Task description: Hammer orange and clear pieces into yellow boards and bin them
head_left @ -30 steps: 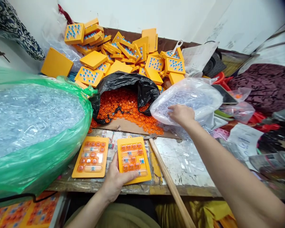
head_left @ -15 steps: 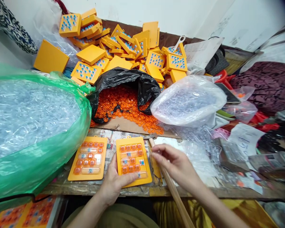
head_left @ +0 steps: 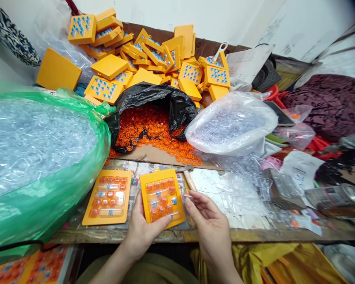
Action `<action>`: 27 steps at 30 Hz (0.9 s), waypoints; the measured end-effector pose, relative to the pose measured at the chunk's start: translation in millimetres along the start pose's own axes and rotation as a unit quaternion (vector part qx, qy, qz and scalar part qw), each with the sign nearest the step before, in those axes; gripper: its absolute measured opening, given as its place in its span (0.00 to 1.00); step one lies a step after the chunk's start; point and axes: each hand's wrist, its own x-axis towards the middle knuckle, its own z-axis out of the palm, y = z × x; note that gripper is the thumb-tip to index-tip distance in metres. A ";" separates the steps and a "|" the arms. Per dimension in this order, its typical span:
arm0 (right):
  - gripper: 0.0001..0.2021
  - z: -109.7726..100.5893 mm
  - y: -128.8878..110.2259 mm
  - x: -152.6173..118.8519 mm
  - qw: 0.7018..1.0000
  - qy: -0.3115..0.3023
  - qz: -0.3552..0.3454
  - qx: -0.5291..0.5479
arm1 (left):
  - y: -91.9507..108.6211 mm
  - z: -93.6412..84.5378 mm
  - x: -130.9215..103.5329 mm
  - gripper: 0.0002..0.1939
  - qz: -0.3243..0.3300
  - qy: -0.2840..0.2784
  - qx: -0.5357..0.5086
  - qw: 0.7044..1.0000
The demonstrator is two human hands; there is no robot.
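My left hand [head_left: 144,225] grips a yellow puzzle board [head_left: 162,197] by its lower left, thumb over the front. Orange caps and clear capsule-like covers fill the recesses of this board, which is tilted up off the bench. Just right of its edge, my right hand [head_left: 210,221] pinches a small clear plastic piece [head_left: 187,195] between thumb and fingers. A second, similar yellow board [head_left: 108,197] lies flat to the left. Behind my right hand is a hammer [head_left: 190,180]; the hand and forearm hide most of its wooden handle.
A black bag [head_left: 156,92] spills orange caps [head_left: 177,150] onto cardboard. Clear plastic pieces fill a green bag [head_left: 97,157] at left and a white bag [head_left: 233,146] at right. Yellow boards [head_left: 142,77] with blue pegs are heaped behind. A bottle [head_left: 334,199] lies at right.
My right hand has moved down and turned in toward the board, now showing a clear piece at its fingertips. The held board has tilted and shifted slightly left. The camera view has shifted slightly.
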 end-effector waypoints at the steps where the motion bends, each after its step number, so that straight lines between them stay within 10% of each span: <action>1: 0.11 1.5 -1.2 -1.3 1.000 -0.001 -0.009 0.011 | 0.0 0.3 -0.3 0.32 0.006 0.001 0.004 1.000; 8: 0.06 9.2 -0.9 -5.2 0.991 -0.054 -0.087 -0.089 | -2.2 2.7 -2.9 0.30 0.022 0.028 0.006 0.999; 27: 0.22 9.2 9.0 -3.3 0.986 -0.078 0.090 0.118 | -13.3 -0.1 -6.6 0.34 0.070 0.048 0.080 0.993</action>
